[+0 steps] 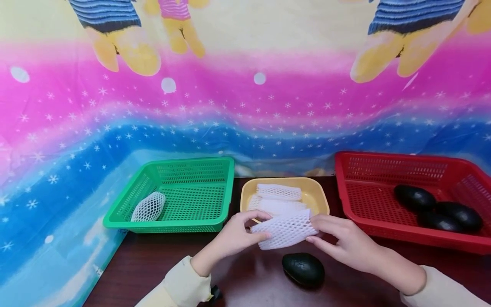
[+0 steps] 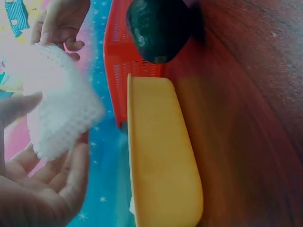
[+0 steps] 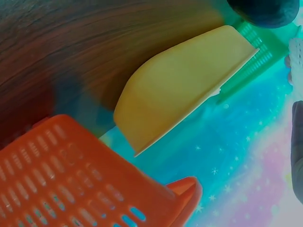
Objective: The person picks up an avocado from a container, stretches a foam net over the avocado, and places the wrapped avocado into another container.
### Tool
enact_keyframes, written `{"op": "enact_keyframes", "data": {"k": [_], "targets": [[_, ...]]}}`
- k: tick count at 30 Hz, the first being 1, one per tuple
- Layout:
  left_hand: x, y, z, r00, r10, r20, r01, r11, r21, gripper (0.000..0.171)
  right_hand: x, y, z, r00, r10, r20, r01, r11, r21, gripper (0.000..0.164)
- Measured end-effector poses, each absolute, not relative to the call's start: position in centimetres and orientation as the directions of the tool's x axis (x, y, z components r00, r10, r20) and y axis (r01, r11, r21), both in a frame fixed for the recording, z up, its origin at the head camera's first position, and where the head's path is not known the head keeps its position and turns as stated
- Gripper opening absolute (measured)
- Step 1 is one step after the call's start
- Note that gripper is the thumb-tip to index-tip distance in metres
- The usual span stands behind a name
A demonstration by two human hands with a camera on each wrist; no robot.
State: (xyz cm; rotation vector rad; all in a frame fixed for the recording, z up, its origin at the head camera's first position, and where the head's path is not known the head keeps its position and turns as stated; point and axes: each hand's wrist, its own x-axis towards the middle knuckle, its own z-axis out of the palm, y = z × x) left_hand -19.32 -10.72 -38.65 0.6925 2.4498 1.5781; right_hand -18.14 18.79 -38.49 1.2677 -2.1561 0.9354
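A white foam fruit net (image 1: 285, 230) is held up between both hands above the table. My left hand (image 1: 239, 232) grips its left end, with the thumb (image 2: 21, 106) on the near side. My right hand (image 1: 347, 241) pinches the other end between thumb and fingers. Just below the net, a dark avocado (image 1: 303, 269) lies on the table. The left wrist view shows the net (image 2: 61, 104) washed out by bright light. Only a sliver of the net (image 3: 297, 66) shows at the right wrist view's edge.
Behind the hands, a yellow tray (image 1: 322, 200) holds several foam nets (image 1: 279, 192). A green basket (image 1: 215, 224) on the left contains one netted fruit (image 1: 149, 207). Inside the red basket (image 1: 368, 221) on the right are three dark avocados (image 1: 415, 197). A patterned cloth (image 1: 245, 94) hangs behind.
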Motion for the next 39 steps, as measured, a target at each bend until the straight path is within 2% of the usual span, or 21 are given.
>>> {"op": "enact_keyframes", "data": {"k": [4, 11, 20, 28, 39], "targets": [[-19.1, -10.2, -38.4, -0.858, 0.502, 0.105, 0.316, 0.358, 0.879, 0.032, -18.1, 18.3, -38.9, -0.443, -0.575, 0.688, -0.895, 0.33, -0.301, 0.035], [-18.5, -9.6, -38.2, -0.884, 0.456, 0.101, 0.28, 0.345, 0.896, 0.025, -18.2, 17.9, -39.5, -0.393, -0.614, 0.684, -0.918, 0.299, -0.259, 0.028], [-18.6, -9.8, -38.1, -0.904, 0.385, 0.185, 0.314, 0.307, 0.898, 0.018, -18.0, 18.0, -39.4, -0.438, -0.632, 0.639, -0.898, 0.275, -0.344, 0.016], [-18.5, -10.4, -37.8, -0.913, 0.342, 0.224, 0.34, 0.328, 0.882, 0.016, -17.8, 18.2, -39.1, -0.446, -0.624, 0.642, -0.894, 0.28, -0.349, 0.026], [-18.4, -10.9, -37.8, -0.914, 0.305, 0.269, 0.362, 0.309, 0.88, 0.017, -17.6, 18.9, -38.8, -0.486, -0.612, 0.624, -0.874, 0.336, -0.351, 0.026]]}}
